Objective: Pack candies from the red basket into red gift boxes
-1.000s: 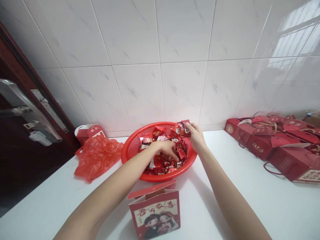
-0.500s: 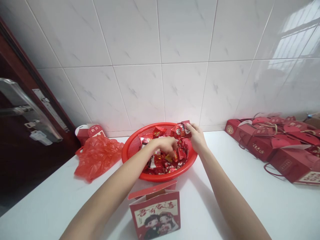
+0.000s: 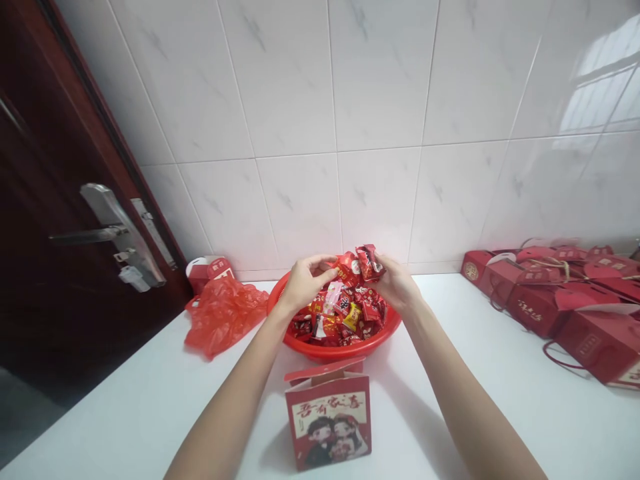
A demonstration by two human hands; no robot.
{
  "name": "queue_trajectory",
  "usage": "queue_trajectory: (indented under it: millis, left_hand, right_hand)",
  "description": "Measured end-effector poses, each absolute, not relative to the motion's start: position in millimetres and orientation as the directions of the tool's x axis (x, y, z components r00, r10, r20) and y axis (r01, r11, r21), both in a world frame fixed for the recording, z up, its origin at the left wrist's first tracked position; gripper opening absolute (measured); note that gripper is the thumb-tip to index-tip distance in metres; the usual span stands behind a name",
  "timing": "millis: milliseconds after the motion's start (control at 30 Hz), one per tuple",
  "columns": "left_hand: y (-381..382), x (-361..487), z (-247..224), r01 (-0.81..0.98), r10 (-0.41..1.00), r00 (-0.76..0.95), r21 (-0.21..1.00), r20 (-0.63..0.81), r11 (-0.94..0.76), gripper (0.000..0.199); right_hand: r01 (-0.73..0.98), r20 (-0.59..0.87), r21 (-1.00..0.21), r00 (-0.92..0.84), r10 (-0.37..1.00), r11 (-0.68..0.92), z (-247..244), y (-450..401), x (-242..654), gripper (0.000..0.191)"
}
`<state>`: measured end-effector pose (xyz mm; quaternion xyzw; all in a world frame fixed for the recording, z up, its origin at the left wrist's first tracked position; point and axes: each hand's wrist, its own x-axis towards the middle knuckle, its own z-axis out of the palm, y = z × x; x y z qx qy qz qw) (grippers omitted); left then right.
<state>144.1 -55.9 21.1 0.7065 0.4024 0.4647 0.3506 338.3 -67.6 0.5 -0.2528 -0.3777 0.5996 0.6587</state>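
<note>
A red plastic basket full of wrapped candies stands before me on the white table. Over its left part, my left hand pinches a red-wrapped candy between thumb and fingers. My right hand, at the basket's right rim, is closed on wrapped candies in dark red and bright red foil; their exact number is hidden. Nearer to me stands a red gift box, upright with its top flaps apart and a cartoon couple on its front.
Several folded red gift boxes with cord handles crowd the right side. At the left lie a crumpled red plastic bag and another red box behind it. A tiled wall closes off the back; a dark door is at the left.
My left hand has risen out of the candies in the basket with a red-wrapped candy and come close to my right hand. The view has shifted slightly to the left.
</note>
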Motion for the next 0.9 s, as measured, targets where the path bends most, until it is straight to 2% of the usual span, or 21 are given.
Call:
queue_trajectory:
  millis: [200,567,633,700,800,900]
  left_hand:
    - [-103.8,133.6,31.3,0.16,0.889,0.12,0.875,0.442,-0.457,0.042]
    - [-152.3,113.5,38.8,0.076,0.904,0.136,0.906,0.404,-0.417,0.031]
    - [-160.2,105.5,45.6,0.144,0.887,0.217,0.886,0.407,-0.441,0.027]
    - [-170.9,92.9,55.4,0.289,0.854,0.375,0.829,0.362,-0.478,0.025]
    - [-189.4,73.7,67.3,0.503,0.789,0.589,0.685,0.176,-0.528,0.02]
    - [-202.8,68.3,67.9,0.593,0.726,0.687,0.599,-0.028,-0.539,0.016]
  right_hand:
    - [-0.577,0.277,-0.795,-0.065,0.959,0.19,25.9,-107.4,311.6,0.033]
    - [-0.491,0.372,-0.824,-0.097,0.923,0.281,43.1,-143.5,299.4,0.029]
    - [-0.497,0.38,-0.819,-0.091,0.921,0.288,47.2,-148.1,302.2,0.03]
    - [-0.499,0.39,-0.813,-0.082,0.917,0.301,51.8,-152.6,306.4,0.031]
    - [-0.475,0.408,-0.818,-0.078,0.91,0.326,57.9,-158.5,312.8,0.029]
    - [-0.45,0.418,-0.83,-0.108,0.902,0.33,61.2,-163.7,317.1,0.024]
